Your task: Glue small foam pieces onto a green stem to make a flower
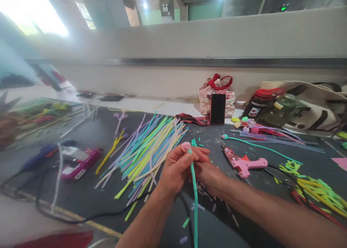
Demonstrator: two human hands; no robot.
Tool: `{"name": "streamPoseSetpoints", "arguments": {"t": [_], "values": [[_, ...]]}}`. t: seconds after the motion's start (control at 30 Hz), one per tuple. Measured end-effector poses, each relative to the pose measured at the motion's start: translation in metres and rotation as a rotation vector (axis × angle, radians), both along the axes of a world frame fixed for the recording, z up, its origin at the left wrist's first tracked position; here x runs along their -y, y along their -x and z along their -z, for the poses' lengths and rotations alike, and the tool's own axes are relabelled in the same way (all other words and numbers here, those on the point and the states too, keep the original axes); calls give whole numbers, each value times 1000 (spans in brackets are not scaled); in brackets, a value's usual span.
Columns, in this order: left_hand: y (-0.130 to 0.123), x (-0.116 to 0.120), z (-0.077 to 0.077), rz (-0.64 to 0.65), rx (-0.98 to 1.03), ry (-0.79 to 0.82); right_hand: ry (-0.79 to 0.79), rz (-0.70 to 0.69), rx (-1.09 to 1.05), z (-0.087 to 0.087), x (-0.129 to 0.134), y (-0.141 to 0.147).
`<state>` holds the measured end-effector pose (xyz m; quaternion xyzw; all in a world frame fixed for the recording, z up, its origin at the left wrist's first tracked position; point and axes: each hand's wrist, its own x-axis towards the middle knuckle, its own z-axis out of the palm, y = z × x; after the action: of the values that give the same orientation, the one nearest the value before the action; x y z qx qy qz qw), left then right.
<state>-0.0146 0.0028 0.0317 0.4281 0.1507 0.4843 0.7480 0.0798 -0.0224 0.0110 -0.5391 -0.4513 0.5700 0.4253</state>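
Centrally: one teal fuzzy stem (195, 195) with rounded pink tip (186, 146), over the dark grey surface (89, 197); left hand (175, 166) pinches it below the tip; right hand (208, 174) overlaps behind, its grip partly hidden, closure unclear. Right: pink plastic glue gun (245, 165).

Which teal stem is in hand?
The pink-topped teal stem, held in the left hand; the others lie on the table, one beyond the pink glue gun, more in the pile.
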Motion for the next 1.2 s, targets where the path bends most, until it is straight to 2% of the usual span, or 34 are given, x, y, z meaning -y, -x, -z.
{"name": "streamPoseSetpoints", "arguments": {"t": [0.17,0.3,0.5,0.67,0.87,1.0,1.2], "values": [[10,-20,1,-65,321,425,95,-15,-53,-10,1,-27],[17,-29,3,-60,407,533,126,-19,-67,-16,4,-42],[16,-28,6,9,458,525,125,-84,-146,-12,8,-28],[17,-27,5,7,432,541,89,-129,-217,-14,7,-21],[18,-27,7,61,498,515,68,-66,-150,-7,1,-22],[18,-27,9,90,529,478,89,-83,-116,-6,0,-15],[16,-23,8,42,415,340,87,-73,-66,-9,-3,-4]]}}
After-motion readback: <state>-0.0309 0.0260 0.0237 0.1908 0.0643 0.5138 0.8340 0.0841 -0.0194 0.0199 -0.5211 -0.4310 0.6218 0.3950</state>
